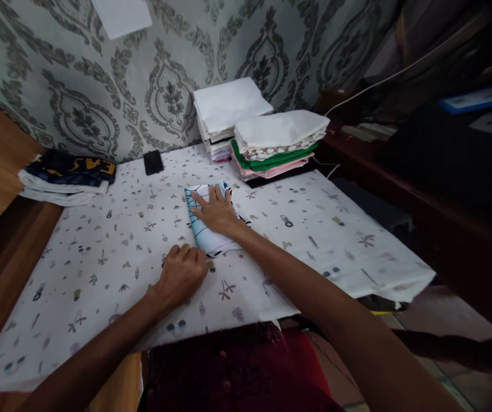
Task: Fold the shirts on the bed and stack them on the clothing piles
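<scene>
A folded cloth (pixel 205 237), white and light blue with black lines, lies on the patterned table cover in the middle. My right hand (pixel 216 213) is pressed flat on top of it, fingers spread. Beside the cloth's near left corner, my left hand (pixel 183 269) rests with its fingers curled into a fist. Its fingertips are hidden, so I cannot tell whether it grips anything.
Two stacks of folded cloths, a white-topped one (pixel 232 100) and one with green and pink layers (pixel 280 134), stand at the back. A dark phone (pixel 153 162) lies at the back left, near folded dark and white clothes (pixel 69 177). Patterned fabric (pixel 172 86) hangs behind.
</scene>
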A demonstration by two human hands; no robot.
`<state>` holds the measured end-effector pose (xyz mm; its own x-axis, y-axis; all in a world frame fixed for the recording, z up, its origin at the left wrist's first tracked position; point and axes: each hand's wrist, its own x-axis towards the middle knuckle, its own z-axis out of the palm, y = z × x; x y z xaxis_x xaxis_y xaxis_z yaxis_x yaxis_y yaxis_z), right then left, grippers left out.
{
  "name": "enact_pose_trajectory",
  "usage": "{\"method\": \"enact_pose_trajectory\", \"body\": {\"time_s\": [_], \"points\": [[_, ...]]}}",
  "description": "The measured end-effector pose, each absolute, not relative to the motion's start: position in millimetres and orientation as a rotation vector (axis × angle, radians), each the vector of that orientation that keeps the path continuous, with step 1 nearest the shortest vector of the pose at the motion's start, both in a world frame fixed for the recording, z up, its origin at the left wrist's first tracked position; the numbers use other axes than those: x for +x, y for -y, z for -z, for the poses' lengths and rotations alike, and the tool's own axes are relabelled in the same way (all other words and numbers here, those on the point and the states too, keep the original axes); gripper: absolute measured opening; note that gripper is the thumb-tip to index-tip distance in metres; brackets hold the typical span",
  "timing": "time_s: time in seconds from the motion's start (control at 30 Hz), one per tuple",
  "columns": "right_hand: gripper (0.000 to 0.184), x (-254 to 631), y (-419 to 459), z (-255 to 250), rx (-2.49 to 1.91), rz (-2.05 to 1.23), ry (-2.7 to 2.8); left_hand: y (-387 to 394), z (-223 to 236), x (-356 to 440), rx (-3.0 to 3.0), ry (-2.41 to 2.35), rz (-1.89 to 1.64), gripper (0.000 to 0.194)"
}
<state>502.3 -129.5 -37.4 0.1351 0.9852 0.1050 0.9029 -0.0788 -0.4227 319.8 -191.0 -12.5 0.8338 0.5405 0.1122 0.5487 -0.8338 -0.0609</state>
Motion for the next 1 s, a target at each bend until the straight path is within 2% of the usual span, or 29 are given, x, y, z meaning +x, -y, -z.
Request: {"method": "enact_pose_trajectory", "body": {"time_s": [0.3, 0.43, 0.57, 0.7, 0.8, 0.9, 1.0], "points": [[0.06, 503, 140, 24, -2.081, -0.247, 1.9, 180, -8, 322, -2.972, 0.736, 0.036, 0.021], [0.059, 510, 141, 2, -2.066, -0.39, 1.883, 164, -20, 335, -3.004, 0.945, 0.369, 0.033], [0.053, 517, 126, -13, -2.008, -0.303, 1.895, 157, -2, 357, -3.055, 0.878, 0.627, 0.032], [0.052, 526, 104, -2, -1.946, -0.226, 2.062, 166, 28, 363, -3.148, 0.577, 0.459, 0.056], [0.051, 535, 98, 13, -1.943, -0.246, 2.112, 177, 35, 349, -3.253, 0.462, 0.322, 0.063], [0.05, 544, 94, 15, -1.916, -0.274, 2.151, 181, 32, 332, -3.347, 0.669, 0.49, 0.051], [0.047, 555, 86, 4, -1.925, -0.311, 2.179, 172, 24, 322, -3.249, 1.289, 0.947, 0.043]]}}
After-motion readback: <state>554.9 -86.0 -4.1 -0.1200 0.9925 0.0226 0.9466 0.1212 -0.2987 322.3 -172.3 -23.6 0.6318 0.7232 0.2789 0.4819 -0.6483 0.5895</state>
